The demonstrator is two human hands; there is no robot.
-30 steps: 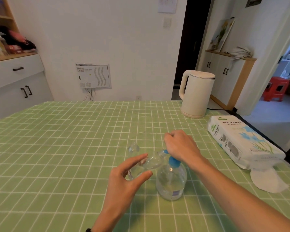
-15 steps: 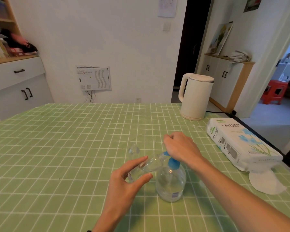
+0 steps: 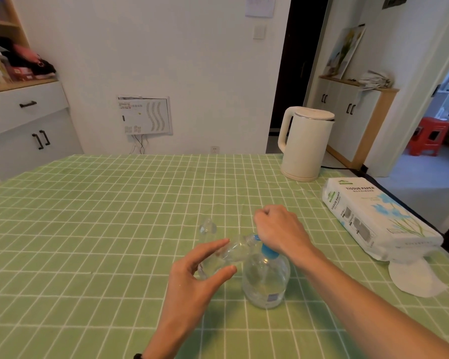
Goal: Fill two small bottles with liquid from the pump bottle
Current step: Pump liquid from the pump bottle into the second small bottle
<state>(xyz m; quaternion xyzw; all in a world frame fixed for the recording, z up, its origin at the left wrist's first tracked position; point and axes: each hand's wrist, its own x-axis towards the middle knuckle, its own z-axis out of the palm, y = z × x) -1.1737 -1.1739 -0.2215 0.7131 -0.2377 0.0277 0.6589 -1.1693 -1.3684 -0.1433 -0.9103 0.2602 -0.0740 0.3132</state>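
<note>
Clear small bottle (image 3: pixel 224 256) tilted against blue-capped pump bottle (image 3: pixel 266 279)

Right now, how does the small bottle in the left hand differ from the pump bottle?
Pose: the small bottle is tilted, mouth toward the nozzle; the pump bottle stands upright on the table.
Support: the left hand pinches the small bottle; the right hand sits on the pump bottle's blue pump.
Size: the small bottle is slimmer than the pump bottle.
Both are clear plastic.
</note>
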